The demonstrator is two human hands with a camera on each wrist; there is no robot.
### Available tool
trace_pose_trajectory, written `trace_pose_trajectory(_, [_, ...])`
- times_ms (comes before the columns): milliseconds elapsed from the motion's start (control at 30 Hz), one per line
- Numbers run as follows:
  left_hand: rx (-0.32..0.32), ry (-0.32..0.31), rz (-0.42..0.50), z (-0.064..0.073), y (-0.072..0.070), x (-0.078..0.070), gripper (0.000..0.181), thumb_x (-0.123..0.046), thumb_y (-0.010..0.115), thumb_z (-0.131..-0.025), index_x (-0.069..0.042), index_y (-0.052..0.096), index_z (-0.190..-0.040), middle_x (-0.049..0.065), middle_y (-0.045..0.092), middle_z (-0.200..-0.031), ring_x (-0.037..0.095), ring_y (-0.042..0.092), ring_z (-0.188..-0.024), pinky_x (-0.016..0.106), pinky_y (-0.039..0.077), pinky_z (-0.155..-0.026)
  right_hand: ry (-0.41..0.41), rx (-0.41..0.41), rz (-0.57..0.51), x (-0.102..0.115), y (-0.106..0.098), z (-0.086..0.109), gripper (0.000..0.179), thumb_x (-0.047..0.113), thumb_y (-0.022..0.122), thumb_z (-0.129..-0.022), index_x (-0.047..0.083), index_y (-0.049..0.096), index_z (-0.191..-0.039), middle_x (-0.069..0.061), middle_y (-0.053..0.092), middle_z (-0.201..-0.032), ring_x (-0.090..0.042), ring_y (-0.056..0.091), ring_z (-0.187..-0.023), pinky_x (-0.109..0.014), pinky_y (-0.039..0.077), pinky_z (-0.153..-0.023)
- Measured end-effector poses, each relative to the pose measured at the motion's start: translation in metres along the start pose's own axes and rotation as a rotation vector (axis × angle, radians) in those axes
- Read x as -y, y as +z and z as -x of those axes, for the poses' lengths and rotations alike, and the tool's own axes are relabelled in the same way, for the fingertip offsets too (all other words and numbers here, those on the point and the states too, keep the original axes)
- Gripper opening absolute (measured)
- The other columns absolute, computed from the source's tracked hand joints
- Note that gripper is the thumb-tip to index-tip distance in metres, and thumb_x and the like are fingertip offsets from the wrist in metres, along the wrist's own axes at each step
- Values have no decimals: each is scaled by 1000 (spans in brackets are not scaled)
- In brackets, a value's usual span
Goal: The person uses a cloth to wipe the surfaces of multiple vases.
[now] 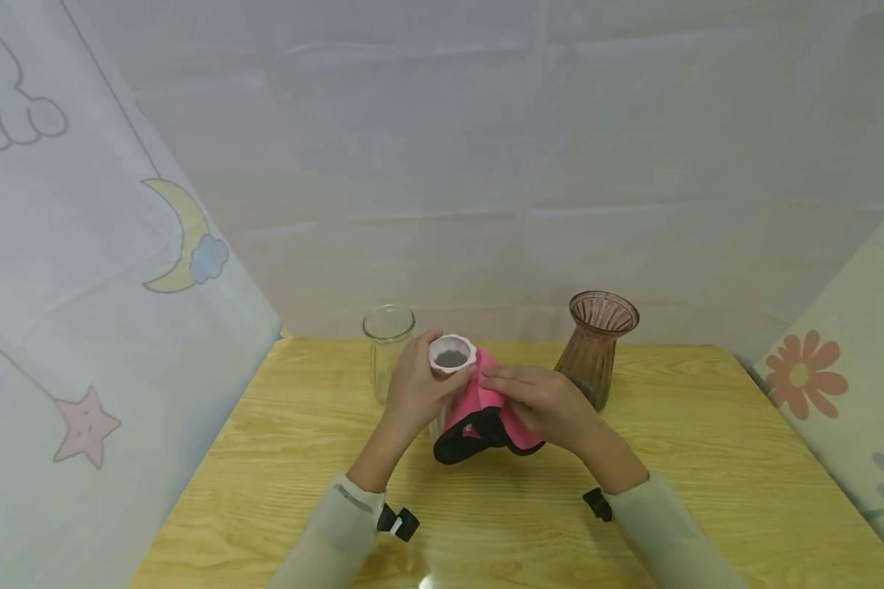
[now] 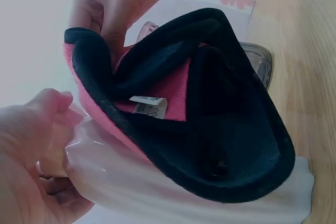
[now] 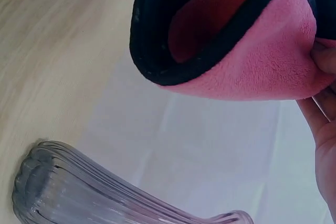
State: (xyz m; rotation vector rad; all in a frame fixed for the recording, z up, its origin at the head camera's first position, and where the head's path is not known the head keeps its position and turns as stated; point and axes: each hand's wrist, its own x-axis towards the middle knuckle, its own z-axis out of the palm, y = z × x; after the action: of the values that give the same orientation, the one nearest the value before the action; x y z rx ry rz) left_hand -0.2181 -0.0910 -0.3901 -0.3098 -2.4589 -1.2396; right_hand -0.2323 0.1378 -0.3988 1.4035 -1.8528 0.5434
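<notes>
Left hand (image 1: 411, 388) curls fingers round neck of white vase (image 2: 126, 174), mid-table, mouth up. Right hand (image 1: 552, 401) pinches pink cloth (image 1: 480, 399), black-edged, against vase's right side near rim. Clear glass vase (image 1: 388, 352) stands far left of white one; brownish glass vase (image 1: 593, 353) far right. Wooden table (image 1: 707, 450) underneath; whether white vase touches it, cannot tell.

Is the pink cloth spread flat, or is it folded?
Folded loosely: the cloth bends over itself, its dark edge curling, in the left-wrist view.
</notes>
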Motion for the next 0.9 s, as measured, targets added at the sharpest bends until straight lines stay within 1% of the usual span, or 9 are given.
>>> trace_pose_trajectory(133, [13, -18, -13, -2, 0, 0, 74, -41, 83, -83, -4, 53, -139, 11, 62, -122, 25, 58, -106, 44, 51, -88, -9, 9, -19, -3, 3, 0, 36, 19, 43, -108, 4, 75, -114, -10, 76, -110, -26, 73, -99, -38, 60, -82])
trace_pose_trajectory(333, [33, -22, -24, -4, 0, 0, 72, -42, 83, -82, -5, 54, -138, 10, 64, -120, 25, 60, -107, 45, 52, -89, 2, 12, -34, -7, 10, 7, 39, 21, 40, -108, 5, 75, -115, -10, 76, -108, -25, 74, -97, -38, 60, -80])
trace_pose_trajectory(467, [46, -10, -13, -5, 1, 3, 71, -41, 82, -83, -5, 55, -138, 9, 64, -120, 25, 61, -106, 45, 52, -88, 21, 22, -53, -7, 13, 13, 28, 14, 50, -106, 5, 75, -114, -10, 76, -107, -25, 74, -97, -38, 60, -80])
trace_pose_trajectory(533, [56, -4, -4, -6, 1, 4, 71, -41, 82, -84, -5, 55, -138, 9, 64, -120, 23, 61, -105, 43, 53, -86, 31, 34, -66, -7, 15, 16, 21, 5, 59, -100, 4, 75, -113, -11, 76, -107, -25, 74, -97, -37, 60, -80])
trace_pose_trajectory(567, [62, -3, 4, -7, 1, 5, 71, -41, 82, -84, -4, 55, -139, 9, 64, -120, 23, 61, -104, 42, 53, -85, 39, 40, -72, -6, 16, 18, 21, 0, 65, -95, 4, 76, -113, -11, 76, -107, -26, 74, -97, -37, 60, -80])
trace_pose_trajectory(667, [82, 3, 33, -8, 0, 7, 70, -39, 81, -84, -4, 55, -139, 9, 64, -120, 22, 62, -102, 41, 53, -83, 53, 57, -73, -5, 20, 24, 35, -10, 75, -79, 5, 76, -111, -11, 76, -106, -25, 74, -97, -37, 61, -80])
trace_pose_trajectory(733, [96, 9, 57, -9, -1, 8, 70, -37, 81, -84, -3, 54, -139, 10, 64, -120, 23, 62, -101, 41, 54, -83, 61, 66, -69, -4, 24, 28, 41, -11, 79, -72, 6, 77, -109, -11, 76, -106, -25, 74, -97, -37, 61, -79])
trace_pose_trajectory(800, [113, 12, 73, -10, -2, 9, 69, -35, 81, -84, -4, 54, -140, 11, 64, -120, 23, 62, -101, 40, 54, -82, 65, 77, -69, -3, 28, 33, 43, -12, 81, -69, 6, 78, -108, -10, 77, -105, -24, 75, -96, -36, 61, -79])
trace_pose_trajectory(900, [146, 9, 92, -12, -4, 11, 68, -33, 80, -85, -5, 53, -142, 12, 64, -120, 24, 61, -99, 39, 54, -80, 67, 99, -71, -2, 34, 39, 42, -12, 82, -69, 8, 78, -106, -9, 77, -103, -21, 75, -95, -34, 61, -79])
